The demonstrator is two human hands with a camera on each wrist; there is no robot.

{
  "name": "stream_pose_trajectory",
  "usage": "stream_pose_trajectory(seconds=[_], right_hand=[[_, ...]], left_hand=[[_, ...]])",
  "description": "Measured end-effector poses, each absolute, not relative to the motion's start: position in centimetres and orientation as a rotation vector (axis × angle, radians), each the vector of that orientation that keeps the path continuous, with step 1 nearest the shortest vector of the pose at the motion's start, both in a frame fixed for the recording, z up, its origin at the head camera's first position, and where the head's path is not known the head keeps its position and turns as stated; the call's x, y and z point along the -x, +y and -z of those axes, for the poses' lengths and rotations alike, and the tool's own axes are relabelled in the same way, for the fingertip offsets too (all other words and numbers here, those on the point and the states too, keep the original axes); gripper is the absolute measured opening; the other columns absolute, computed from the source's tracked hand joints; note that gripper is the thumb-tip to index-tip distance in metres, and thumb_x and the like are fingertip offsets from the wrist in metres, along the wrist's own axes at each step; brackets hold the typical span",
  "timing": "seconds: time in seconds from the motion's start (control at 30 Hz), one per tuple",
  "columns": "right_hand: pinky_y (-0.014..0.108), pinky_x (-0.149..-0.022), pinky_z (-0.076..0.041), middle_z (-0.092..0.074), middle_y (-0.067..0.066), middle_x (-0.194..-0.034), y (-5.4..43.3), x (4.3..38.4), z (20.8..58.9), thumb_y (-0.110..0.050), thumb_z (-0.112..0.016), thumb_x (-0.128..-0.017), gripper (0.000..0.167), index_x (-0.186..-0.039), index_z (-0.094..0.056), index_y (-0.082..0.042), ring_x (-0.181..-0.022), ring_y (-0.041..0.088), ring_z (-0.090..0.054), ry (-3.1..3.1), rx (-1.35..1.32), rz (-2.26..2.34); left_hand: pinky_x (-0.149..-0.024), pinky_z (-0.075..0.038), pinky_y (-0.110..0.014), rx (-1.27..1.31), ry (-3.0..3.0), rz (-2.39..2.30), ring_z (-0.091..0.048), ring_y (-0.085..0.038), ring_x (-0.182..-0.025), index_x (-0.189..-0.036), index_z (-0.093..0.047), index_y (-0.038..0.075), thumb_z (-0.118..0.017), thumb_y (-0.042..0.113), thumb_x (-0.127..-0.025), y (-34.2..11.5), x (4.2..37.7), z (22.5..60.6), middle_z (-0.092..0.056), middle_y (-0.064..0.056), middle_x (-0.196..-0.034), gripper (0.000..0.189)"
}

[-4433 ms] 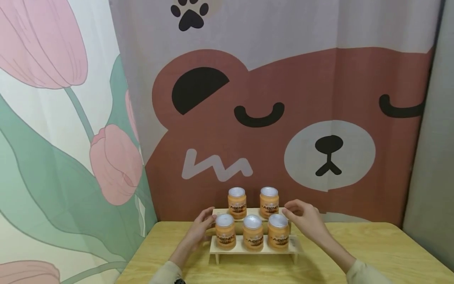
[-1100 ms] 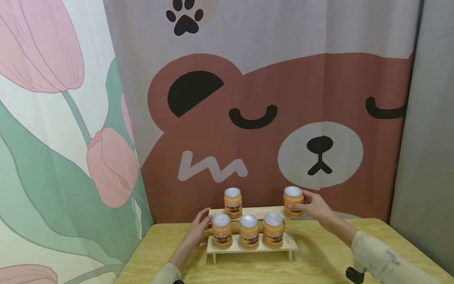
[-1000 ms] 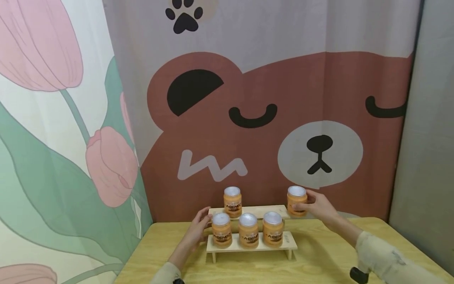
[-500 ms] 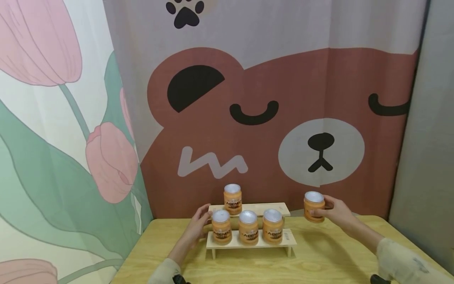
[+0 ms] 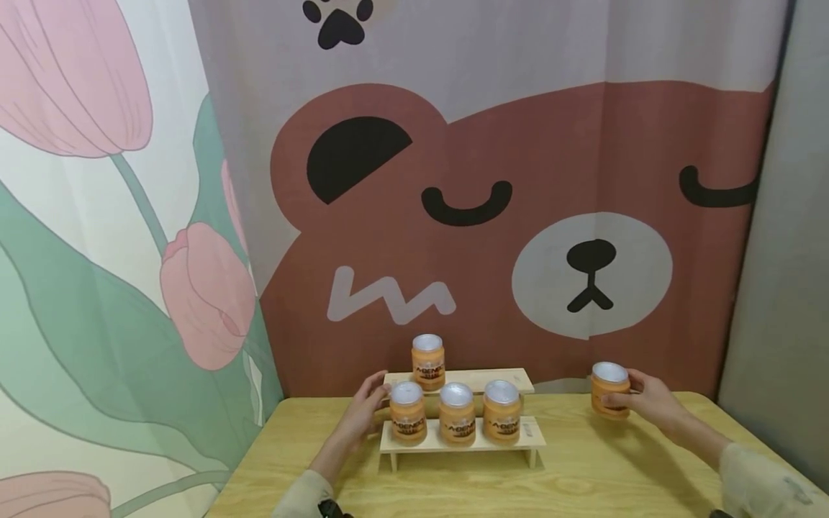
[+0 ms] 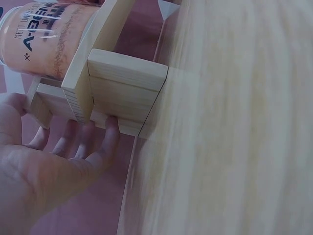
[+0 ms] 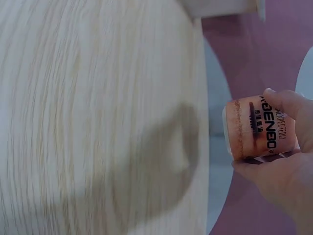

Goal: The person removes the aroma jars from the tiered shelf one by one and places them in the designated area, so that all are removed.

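Left hand (image 5: 363, 409) grips the wooden stand (image 5: 492, 380), right hand (image 5: 654, 404) holds one jar (image 5: 602, 388) well apart; step judged: jar transfer, next likely calling for level lowering to desk (image 5: 492, 495).

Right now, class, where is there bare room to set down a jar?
Bare: the upper shelf, right of its lone jar; the tabletop between the lower shelf and the right forearm. Crowded: the lower shelf, holding three jars in a row.

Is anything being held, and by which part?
An orange, silver-topped jar, gripped around its side by the right hand. The left hand touches one end of the wooden stand; whether it grips cannot be told.
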State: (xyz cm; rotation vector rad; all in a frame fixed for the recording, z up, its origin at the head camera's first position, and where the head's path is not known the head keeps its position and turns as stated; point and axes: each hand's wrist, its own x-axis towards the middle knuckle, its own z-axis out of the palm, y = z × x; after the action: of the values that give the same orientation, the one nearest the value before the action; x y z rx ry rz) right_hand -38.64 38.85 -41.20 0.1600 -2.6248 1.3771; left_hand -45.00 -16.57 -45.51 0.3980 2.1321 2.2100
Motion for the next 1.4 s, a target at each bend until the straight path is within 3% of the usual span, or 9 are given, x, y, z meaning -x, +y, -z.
stream_pose_trajectory(seconds=[0.33, 0.57, 0.73, 0.97, 1.13, 1.4], right_hand=[[0.050, -0.091, -0.049, -0.051, 0.038, -0.135, 43.2, 38.6, 42.3, -0.029, -0.075, -0.095, 0.085, -0.145, -0.028, 0.021, -0.122, 0.047, -0.051, -2.680, -0.136, -1.311], [0.031, -0.079, -0.051, -0.053, 0.035, -0.132, 45.6, 38.1, 43.0, -0.032, -0.073, -0.096, 0.086, -0.146, -0.027, 0.022, -0.107, 0.022, -0.058, -2.700, -0.074, -1.274], [0.027, -0.075, -0.050, -0.055, 0.034, -0.130, 47.0, 37.5, 43.0, -0.033, -0.072, -0.096, 0.085, -0.144, -0.029, 0.022, -0.097, 0.006, -0.055, -2.687, -0.056, -1.253], [0.029, -0.075, -0.052, -0.048, 0.042, -0.134, 49.0, 37.4, 43.0, -0.038, -0.067, -0.099, 0.091, -0.145, -0.021, 0.026, -0.094, 0.001, -0.052, -2.723, -0.001, -1.281], [0.032, -0.078, -0.054, -0.051, 0.038, -0.131, 49.7, 37.4, 43.5, -0.037, -0.064, -0.101, 0.092, -0.145, -0.016, 0.028, -0.090, -0.005, -0.052, -2.703, 0.016, -1.440], [0.031, -0.080, -0.053, -0.053, 0.034, -0.132, 50.0, 38.0, 43.8, -0.036, -0.065, -0.100, 0.091, -0.147, -0.016, 0.025, -0.093, 0.000, -0.055, -2.716, 0.024, -1.466]], left_hand=[[-0.085, -0.052, -0.055, -0.401, 2.099, -2.224, -0.048, -0.045, -0.131, -0.160, -0.029, 0.015, -0.056, 0.044, -0.105, -16.1, 44.9, 45.4, -0.040, -0.022, -0.152, 0.068], [-0.087, -0.050, -0.055, -0.425, 2.073, -2.228, -0.045, -0.046, -0.133, -0.160, -0.028, 0.015, -0.055, 0.043, -0.106, -15.9, 44.8, 45.2, -0.039, -0.022, -0.153, 0.067], [-0.087, -0.048, -0.062, -0.413, 2.078, -2.212, -0.041, -0.048, -0.135, -0.160, -0.028, 0.016, -0.056, 0.044, -0.105, -15.7, 44.9, 45.2, -0.035, -0.022, -0.156, 0.068], [-0.086, -0.048, -0.066, -0.402, 2.046, -2.212, -0.040, -0.050, -0.137, -0.161, -0.026, 0.018, -0.053, 0.043, -0.106, -15.3, 44.8, 45.1, -0.036, -0.023, -0.156, 0.066], [-0.085, -0.048, -0.064, -0.399, 2.053, -2.202, -0.041, -0.049, -0.136, -0.161, -0.027, 0.019, -0.055, 0.045, -0.105, -15.4, 44.8, 45.3, -0.037, -0.024, -0.155, 0.068], [-0.087, -0.048, -0.066, -0.394, 2.083, -2.194, -0.039, -0.050, -0.137, -0.162, -0.024, 0.019, -0.055, 0.049, -0.104, -15.9, 44.9, 45.2, -0.034, -0.025, -0.157, 0.072]])
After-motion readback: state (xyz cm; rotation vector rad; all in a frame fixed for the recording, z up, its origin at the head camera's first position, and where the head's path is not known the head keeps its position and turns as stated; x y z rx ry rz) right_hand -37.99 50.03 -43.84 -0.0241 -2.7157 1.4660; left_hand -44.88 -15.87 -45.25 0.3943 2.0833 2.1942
